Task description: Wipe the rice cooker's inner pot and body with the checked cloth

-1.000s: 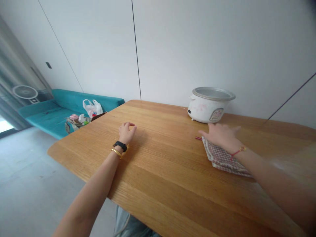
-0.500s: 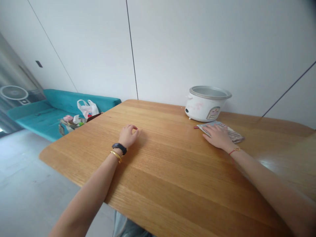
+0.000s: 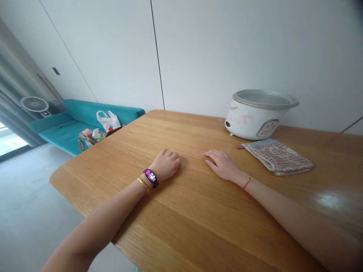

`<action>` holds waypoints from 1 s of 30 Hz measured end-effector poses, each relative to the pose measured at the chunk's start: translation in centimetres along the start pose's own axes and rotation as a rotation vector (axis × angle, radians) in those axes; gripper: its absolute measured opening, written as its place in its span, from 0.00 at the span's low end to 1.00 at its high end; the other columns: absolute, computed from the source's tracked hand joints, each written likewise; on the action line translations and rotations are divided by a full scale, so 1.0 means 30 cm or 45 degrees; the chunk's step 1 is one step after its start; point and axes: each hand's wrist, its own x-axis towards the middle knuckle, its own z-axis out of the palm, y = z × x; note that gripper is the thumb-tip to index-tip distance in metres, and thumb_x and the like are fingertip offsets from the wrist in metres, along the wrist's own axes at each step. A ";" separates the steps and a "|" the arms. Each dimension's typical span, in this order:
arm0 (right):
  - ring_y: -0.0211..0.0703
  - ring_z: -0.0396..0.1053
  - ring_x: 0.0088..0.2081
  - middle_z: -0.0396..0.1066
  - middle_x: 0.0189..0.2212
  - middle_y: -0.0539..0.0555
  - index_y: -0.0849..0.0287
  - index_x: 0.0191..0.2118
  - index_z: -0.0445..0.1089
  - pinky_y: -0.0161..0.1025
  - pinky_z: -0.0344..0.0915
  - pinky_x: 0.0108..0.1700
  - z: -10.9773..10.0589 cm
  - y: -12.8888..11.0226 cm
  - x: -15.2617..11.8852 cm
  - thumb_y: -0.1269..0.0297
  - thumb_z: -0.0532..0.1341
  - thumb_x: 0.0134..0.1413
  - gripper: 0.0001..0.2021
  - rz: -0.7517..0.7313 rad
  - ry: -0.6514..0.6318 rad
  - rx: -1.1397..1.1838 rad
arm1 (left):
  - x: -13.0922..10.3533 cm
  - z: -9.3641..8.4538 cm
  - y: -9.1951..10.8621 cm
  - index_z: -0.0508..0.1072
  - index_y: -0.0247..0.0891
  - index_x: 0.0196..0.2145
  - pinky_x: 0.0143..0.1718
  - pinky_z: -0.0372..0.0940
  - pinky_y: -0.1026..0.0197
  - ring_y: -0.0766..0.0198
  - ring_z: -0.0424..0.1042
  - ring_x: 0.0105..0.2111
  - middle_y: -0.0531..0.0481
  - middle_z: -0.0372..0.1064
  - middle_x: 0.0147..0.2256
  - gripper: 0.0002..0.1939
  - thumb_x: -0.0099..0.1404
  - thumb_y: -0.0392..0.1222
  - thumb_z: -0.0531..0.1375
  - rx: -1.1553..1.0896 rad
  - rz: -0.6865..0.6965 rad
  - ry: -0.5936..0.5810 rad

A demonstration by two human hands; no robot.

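My left hand (image 3: 166, 166) rests on the wooden table (image 3: 181, 211) with its fingers curled under, holding nothing; a black wristband and a gold bangle sit on that wrist. My right hand (image 3: 222, 165) lies flat on the table just to the right of it, fingers spread, empty, with a red string on the wrist. A folded checked cloth (image 3: 279, 158) lies to the right of my right hand, apart from it. Behind the cloth stands a white rice cooker (image 3: 258, 116) without a lid, near the wall.
A small red object (image 3: 240, 147) lies at the cloth's left corner. Beyond the table's left edge a teal sofa (image 3: 68, 124) holds a white plastic bag (image 3: 107, 121) and assorted items. A fan (image 3: 34, 104) stands at far left. A white wall is behind the table.
My right hand has let go of the checked cloth and moved left to the table's middle. My left hand turned knuckles up. The cloth lies in front of the cooker.
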 end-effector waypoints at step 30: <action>0.51 0.63 0.49 0.70 0.44 0.57 0.58 0.42 0.70 0.49 0.58 0.56 -0.051 -0.046 -0.020 0.63 0.59 0.63 0.06 0.001 0.020 -0.050 | -0.035 0.007 -0.004 0.74 0.42 0.47 0.51 0.61 0.55 0.60 0.72 0.46 0.47 0.74 0.46 0.13 0.72 0.43 0.51 -0.457 0.056 -0.006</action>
